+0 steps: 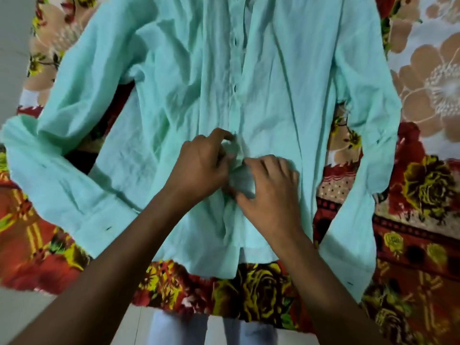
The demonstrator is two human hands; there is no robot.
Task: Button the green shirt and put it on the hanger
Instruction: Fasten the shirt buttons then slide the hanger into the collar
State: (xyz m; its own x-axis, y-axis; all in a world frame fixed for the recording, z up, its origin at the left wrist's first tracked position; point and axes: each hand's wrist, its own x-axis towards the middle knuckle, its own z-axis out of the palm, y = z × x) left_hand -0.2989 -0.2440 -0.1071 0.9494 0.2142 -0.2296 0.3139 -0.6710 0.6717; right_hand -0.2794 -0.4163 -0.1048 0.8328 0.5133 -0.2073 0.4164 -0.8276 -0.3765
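The green shirt lies front side up on a flowered blanket, with its sleeves spread to both sides and its hem toward the person. The left hand pinches a bunch of the front placket cloth between thumb and curled fingers. Just beside it the right hand has curled fingers which grip the same bunched cloth, lower on the placket.

A red floral blanket with yellow roses covers the bed. A pale sheet with tan flower outlines lies at upper right. Grey floor shows below.
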